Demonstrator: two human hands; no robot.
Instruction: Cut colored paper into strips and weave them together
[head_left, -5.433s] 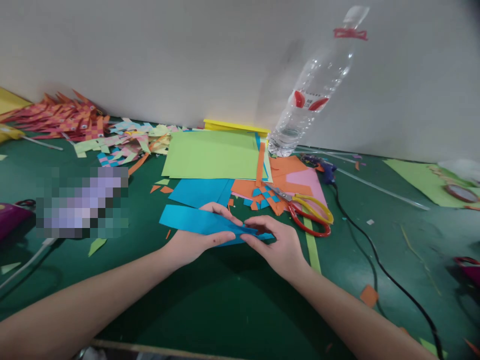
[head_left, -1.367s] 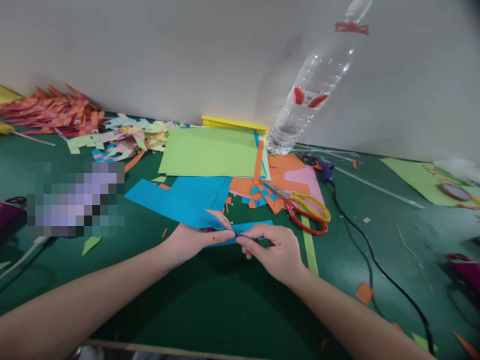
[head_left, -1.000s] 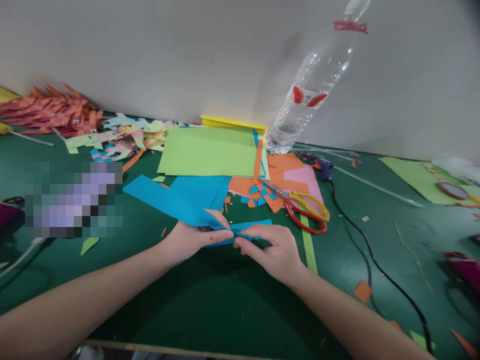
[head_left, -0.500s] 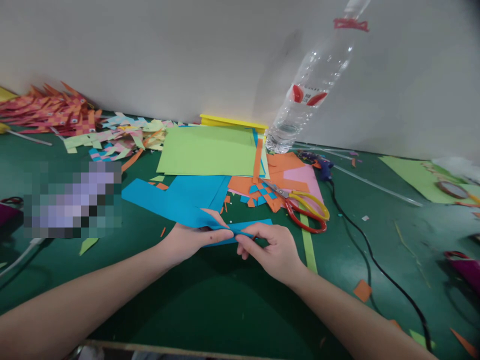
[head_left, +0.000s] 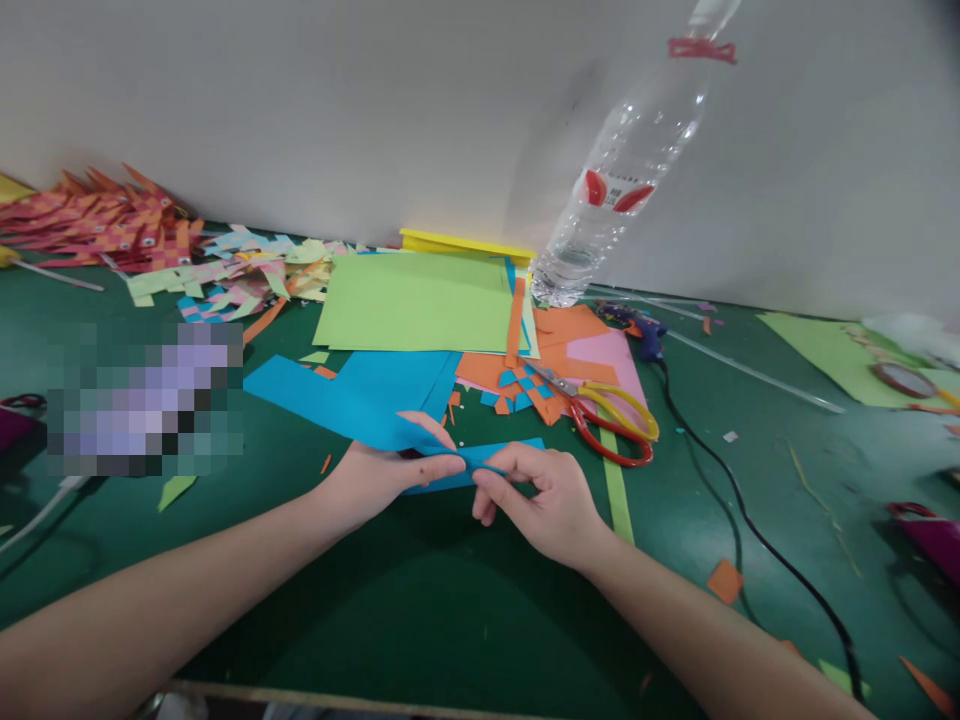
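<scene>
A strip of blue paper (head_left: 330, 405) slants from the left down to the middle, where both hands pinch its folded end. My left hand (head_left: 397, 475) is closed on it, thumb on top and a finger along the far side. The thumb and index finger of my right hand (head_left: 536, 490) grip the end of the strip, close to the left thumb tip. Under the hands lies another blue paper piece (head_left: 517, 450). Scissors (head_left: 600, 400) with red and yellow handles lie just beyond my right hand. The exact fold is partly hidden by my fingers.
Green sheets (head_left: 420, 305) are stacked at the back, near a tilted plastic bottle (head_left: 600, 190). A glue gun (head_left: 651, 338) trails a black cord on the right. Woven orange-red paper pieces (head_left: 105, 225) pile up far left. A blurred purple object (head_left: 142, 400) lies left. Paper scraps are scattered about.
Almost nothing differs. My left index finger has lifted slightly along the strip, and both hands keep their pinch in the same place.
</scene>
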